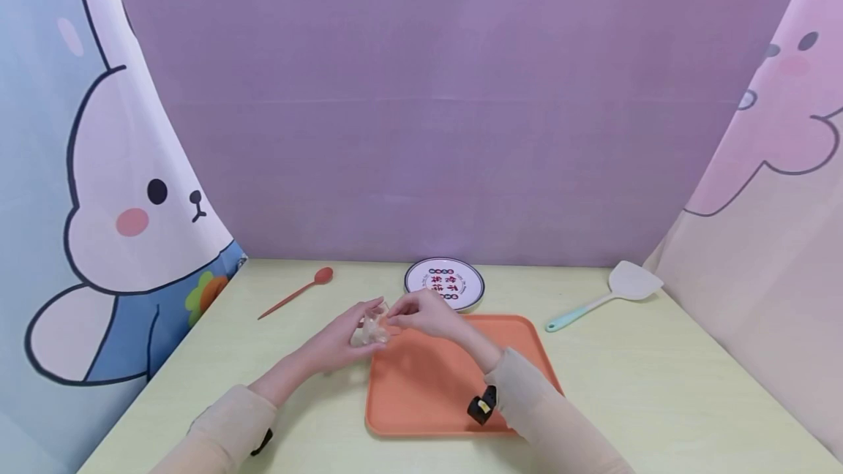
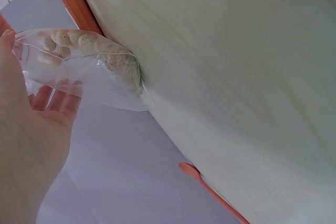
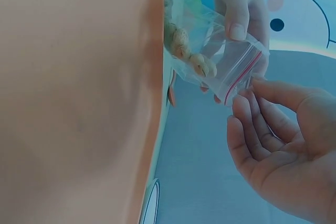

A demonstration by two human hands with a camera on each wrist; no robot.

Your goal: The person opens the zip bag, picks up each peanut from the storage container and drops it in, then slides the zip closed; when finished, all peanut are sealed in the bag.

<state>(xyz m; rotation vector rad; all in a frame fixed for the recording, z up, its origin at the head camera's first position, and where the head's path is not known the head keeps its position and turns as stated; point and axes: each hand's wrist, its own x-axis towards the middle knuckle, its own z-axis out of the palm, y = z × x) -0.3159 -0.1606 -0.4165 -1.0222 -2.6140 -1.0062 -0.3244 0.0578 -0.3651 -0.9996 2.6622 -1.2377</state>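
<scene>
A clear zip bag (image 3: pixel 223 59) of unshelled peanuts (image 3: pixel 180 44) is held above the left edge of an orange tray (image 1: pixel 421 393). My left hand (image 1: pixel 344 342) grips the bag near its mouth, thumb on one face and fingers behind it. With thumb and forefinger, my right hand (image 1: pixel 431 315) pinches the bag's top edge just beyond the red zip line (image 3: pixel 243 77). In the left wrist view the peanuts (image 2: pixel 76 39) sag away from the left palm toward the closed end of the bag. The right fingertips are mostly out of sight in that view.
A white plate (image 1: pixel 464 287) with a dark rim and red lettering stands at the tray's far edge. To the left on the table lies a red spoon (image 1: pixel 294 298). A spatula (image 1: pixel 612 291) with a white blade and mint handle lies at the right. A purple cloth (image 1: pixel 435 130) hangs behind.
</scene>
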